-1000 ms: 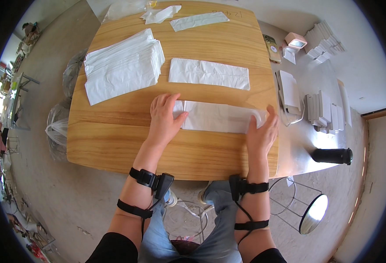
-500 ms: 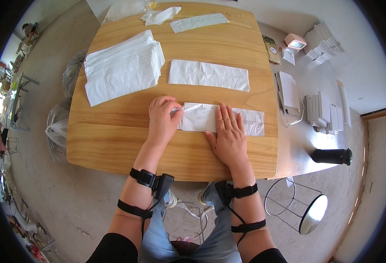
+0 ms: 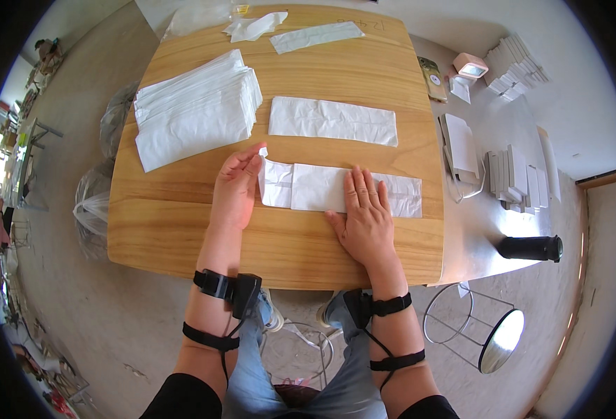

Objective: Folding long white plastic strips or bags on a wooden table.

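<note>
A thin, crinkled white sheet (image 3: 318,187), folded into a long strip, lies near the front of the table. My left hand (image 3: 236,187) pinches the upper corner at its left end between thumb and fingers, and that end is raised a little off the wood. A crease crosses the strip beside the opened-out left part. My right hand (image 3: 366,209) rests flat on the strip's right half with fingers stretched out, pressing it down. Just beyond lies another folded white strip (image 3: 332,120), touched by neither hand. To the left of that is a fanned stack of white sheets (image 3: 196,108).
Farther back on the wooden table (image 3: 182,223) lie a third strip (image 3: 318,36) and a crumpled white piece (image 3: 255,26). A metal side table at right holds a phone (image 3: 432,78), white boxes (image 3: 510,174) and a black cylinder (image 3: 530,248). A round stool (image 3: 500,342) stands below.
My left hand has moved left, drawing the sheet's left end out so that the strip is longer on that side. My right hand has stayed in place.
</note>
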{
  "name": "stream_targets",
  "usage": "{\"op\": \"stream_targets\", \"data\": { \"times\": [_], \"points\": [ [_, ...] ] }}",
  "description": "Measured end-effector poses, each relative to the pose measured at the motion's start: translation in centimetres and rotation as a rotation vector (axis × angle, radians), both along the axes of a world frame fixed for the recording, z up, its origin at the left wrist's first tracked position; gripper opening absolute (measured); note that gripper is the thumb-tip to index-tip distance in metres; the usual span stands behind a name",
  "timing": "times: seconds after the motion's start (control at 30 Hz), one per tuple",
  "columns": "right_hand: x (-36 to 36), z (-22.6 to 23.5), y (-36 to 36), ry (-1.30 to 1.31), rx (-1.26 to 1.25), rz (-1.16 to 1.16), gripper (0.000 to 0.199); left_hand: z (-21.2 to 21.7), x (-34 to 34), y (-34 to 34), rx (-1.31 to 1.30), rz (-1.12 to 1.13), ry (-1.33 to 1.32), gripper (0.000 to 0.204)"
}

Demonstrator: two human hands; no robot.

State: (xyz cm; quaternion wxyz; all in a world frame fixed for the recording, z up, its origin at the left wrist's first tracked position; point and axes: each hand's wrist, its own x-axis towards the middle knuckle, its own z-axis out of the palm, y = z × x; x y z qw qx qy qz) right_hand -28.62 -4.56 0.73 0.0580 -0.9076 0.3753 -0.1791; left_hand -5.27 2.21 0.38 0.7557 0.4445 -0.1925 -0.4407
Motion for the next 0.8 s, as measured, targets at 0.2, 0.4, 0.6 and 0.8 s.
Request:
{"op": "stream_targets", "data": {
  "times": [0.2, 0.4, 0.6, 0.8],
  "points": [
    [1.8, 2.5, 1.4, -0.521, 0.314, 0.149, 0.08, 0.3, -4.4, -1.5, -0.107, -0.076, -0.197, 0.017],
    [3.9, 2.1, 2.3, -0.849, 0.563, -0.239, 0.041, 0.8, -5.7, -1.7, -0.106, -0.085, -0.483, 0.023],
    [1.3, 0.7, 0.6, -0.632, 0.519, -0.377, 0.047, -0.6, -2.7, -0.7, 0.31, 0.07, -0.912, 0.019],
    [0.9, 0.4, 0.2, -0.587, 0.496, -0.425, 0.049, -0.3, -3.9, -0.8, 0.268, 0.038, -0.998, 0.021]
  ]
}}
